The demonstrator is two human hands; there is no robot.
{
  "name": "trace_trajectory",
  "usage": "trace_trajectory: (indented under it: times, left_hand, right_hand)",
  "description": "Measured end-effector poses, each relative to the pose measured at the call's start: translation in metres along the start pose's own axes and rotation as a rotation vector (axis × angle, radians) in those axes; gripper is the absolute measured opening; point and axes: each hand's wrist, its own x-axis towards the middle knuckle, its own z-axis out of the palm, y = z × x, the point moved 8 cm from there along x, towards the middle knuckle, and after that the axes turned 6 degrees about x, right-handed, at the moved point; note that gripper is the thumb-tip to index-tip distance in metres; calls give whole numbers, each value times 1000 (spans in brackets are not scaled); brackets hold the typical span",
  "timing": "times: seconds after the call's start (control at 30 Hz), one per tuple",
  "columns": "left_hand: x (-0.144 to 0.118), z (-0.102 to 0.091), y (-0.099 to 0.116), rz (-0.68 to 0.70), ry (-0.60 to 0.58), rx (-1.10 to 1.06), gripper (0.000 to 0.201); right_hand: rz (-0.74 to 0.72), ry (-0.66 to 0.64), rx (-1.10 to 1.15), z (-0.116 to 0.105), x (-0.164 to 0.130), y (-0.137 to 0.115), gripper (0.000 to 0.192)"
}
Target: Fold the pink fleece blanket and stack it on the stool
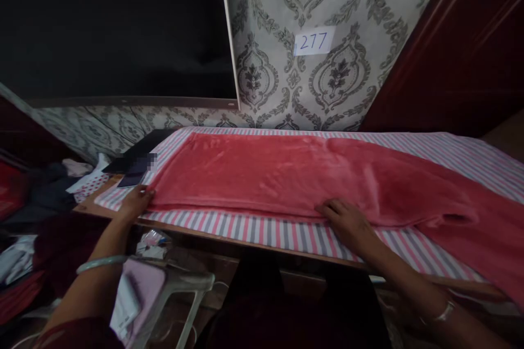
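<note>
A long pink-red fleece garment [286, 174] lies spread flat along a table covered with a pink, white and grey striped cloth [262, 232]. My left hand [137, 202] pinches the garment's near left corner at the table edge. My right hand [346, 218] rests palm down, fingers spread, on the garment's near edge around the middle. The garment's right end drapes off the table's right side [491, 240].
A dark flat device [135, 161] lies at the table's back left corner. A plastic stool [180, 289] holding folded pale cloths stands below on the left. Clothes pile at far left. Patterned wallpaper with a "277" label [313, 41] and a dark screen [114, 27] lie behind.
</note>
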Motion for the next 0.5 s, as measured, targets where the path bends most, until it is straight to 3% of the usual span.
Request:
trace_trajectory:
  times: [0.07,0.13,0.23,0.3,0.37,0.5]
  left_hand:
    - [-6,-3,3,-4,-8,52,34]
    - [-17,-9,17,57,66,114,39]
    - [-52,-9,71,398,253,191,36]
    - [-89,10,117,724,238,133,31]
    - [-123,36,153,963,137,79,31]
    - [-150,64,184,1070,85,91,29]
  right_hand:
    - [20,-39,101,-1,-4,0,36]
    - [44,-63,201,-5,-5,-2,29]
    - [71,-42,273,-9,6,-12,25]
    - [59,-26,302,-6,20,-24,24]
    - [34,-31,335,3,34,-35,23]
    - [34,-39,351,26,50,-43,25]
